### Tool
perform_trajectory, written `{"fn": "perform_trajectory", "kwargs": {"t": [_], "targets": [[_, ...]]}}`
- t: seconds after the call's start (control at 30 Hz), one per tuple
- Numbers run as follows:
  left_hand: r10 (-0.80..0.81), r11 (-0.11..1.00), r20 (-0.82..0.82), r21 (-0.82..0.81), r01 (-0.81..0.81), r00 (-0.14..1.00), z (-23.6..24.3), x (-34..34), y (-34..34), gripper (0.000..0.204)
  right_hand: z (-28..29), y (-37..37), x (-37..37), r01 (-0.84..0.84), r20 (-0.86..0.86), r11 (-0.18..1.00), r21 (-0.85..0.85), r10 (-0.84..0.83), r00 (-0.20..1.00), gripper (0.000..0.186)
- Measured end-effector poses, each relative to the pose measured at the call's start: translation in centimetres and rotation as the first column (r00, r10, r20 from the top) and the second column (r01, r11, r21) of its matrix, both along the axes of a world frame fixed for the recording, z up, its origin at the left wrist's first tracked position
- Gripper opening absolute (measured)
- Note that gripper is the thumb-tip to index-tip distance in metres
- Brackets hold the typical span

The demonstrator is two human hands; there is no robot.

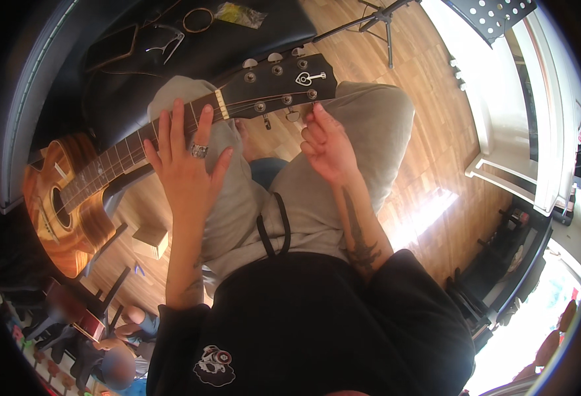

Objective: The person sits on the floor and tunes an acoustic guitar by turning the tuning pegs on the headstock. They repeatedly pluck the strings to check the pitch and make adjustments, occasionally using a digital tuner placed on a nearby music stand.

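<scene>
1. Lying slantwise across the person's front, the acoustic guitar [92,228] has its wooden body off to the left and its head end above the thighs, over the light trousers [377,125].
2. Beyond the knees, a black padded surface [267,39] bears a yellow packet [240,15], a silver sprung tool [167,46] and a coppery coil [199,32]. If that coil is a wound string, one remains off the instrument.
3. The dark headstock [281,84] carries three tuning posts along each edge. Work looks part-way: strings [240,105] run over the nut toward the near row, while the far posts [276,69] appear bare, though detail this fine is hard to confirm.
4. The two hands are apart. The left hand [188,165] lies with fingers spread over the neck just short of the nut; whether it presses the strings cannot be told.
5. The right hand [329,146] is curled, thumb and forefinger drawn together just beside the end post [311,94]. A string tip is probably pinched there, too thin to make out.
6. Judging by this, that end post is the one in hand, its winding seemingly unfinished.
</scene>
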State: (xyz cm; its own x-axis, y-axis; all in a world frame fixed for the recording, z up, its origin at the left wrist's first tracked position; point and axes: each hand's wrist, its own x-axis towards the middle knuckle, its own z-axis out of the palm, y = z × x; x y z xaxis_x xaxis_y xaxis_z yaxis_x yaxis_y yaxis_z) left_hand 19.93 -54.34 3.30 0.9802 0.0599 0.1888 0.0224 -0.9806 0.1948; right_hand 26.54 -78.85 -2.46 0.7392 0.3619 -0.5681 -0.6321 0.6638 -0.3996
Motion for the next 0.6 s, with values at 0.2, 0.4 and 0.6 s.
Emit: {"fn": "perform_trajectory", "kwargs": {"t": [0.2, 0.4, 0.6], "targets": [[0.003, 0.999, 0.048, 0.043, -0.005, 0.999, -1.3, -0.5, 0.8, 0.078, -2.3, 0.9, -0.1, 0.318, 0.457, 0.394, -0.862, 0.334, 0.825, 0.032], [0.080, 0.995, 0.024, -0.065, -0.078, 0.997, 0.9, -2.1, 1.7, 0.074, -1.7, 0.6, -0.9, -0.040, 0.175, 0.986, -0.160, 0.068, 0.982, 0.033], [0.026, 0.975, 0.213, -0.222, 0.022, 0.977, 0.7, -1.0, -0.5, 0.066, -4.6, -4.0, -1.7, -0.199, 0.124, 0.789, 0.581, 0.155, 0.980, 0.033]]}}
